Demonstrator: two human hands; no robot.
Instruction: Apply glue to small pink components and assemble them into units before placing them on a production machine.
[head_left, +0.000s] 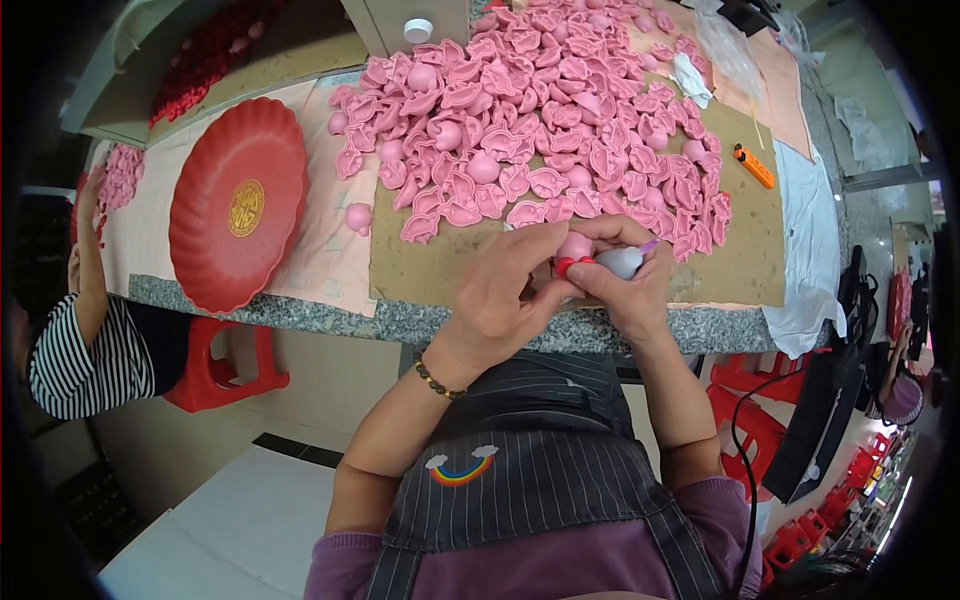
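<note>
head view. my left hand [500, 290] is curled, fingers clenched around a small round pink piece [574, 245], which sits at the fingertips just above the counter edge. my right hand [630, 275] grips a small grey-white bottle [620, 263] with a red cap [566, 266]; the capped end points left and touches the pink piece. both hands meet over the near edge of a brown cardboard sheet [440, 265].

the cardboard sheet lies on a grey speckled stone counter [330, 318]. a large heap of pink moulded shells [540, 110] covers the far half of the sheet, with several rounded pink pieces mixed in. one single pink ball [358, 216] lies apart, just left of the sheet on a pale pink cloth [320, 240].

left of the cloth a round red scalloped tray [215, 235] with a gold centre emblem rests tilted over the counter edge. an orange lighter [754, 166] lies on the right part of the sheet, near the heap. a white cap [418, 30] sits at the far edge.

a second person in a striped sleeve [75, 360] sits at the left, one arm raised to the counter. a red plastic stool [215, 370] stands below the counter.
</note>
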